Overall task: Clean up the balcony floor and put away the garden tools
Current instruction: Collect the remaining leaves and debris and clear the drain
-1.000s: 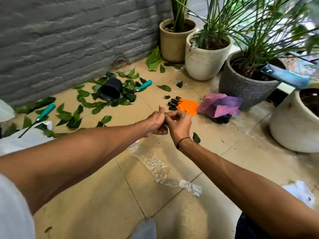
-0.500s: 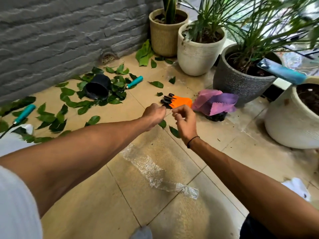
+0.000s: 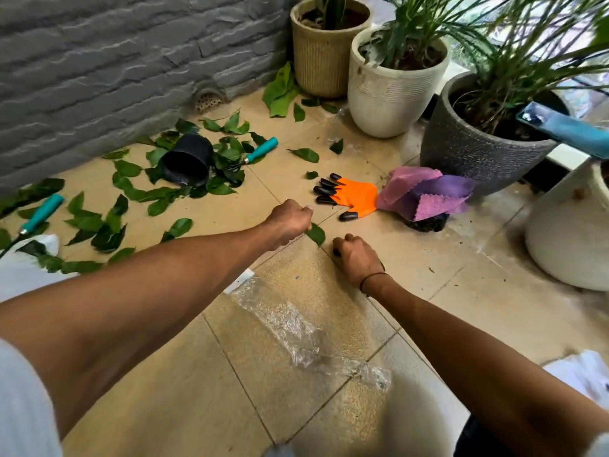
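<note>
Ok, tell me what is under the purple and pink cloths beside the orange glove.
Under the purple and pink mesh cloths a dark, crumpled lump sticks out at the lower edge, resting on the beige floor tile. What it is cannot be told: the cloths cover most of it.

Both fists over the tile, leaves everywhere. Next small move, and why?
Probably pick up the single leaf lying between the left hand and right hand: it is the nearest litter, both hands look curled and empty, and the other leaves lie farther off.
</note>
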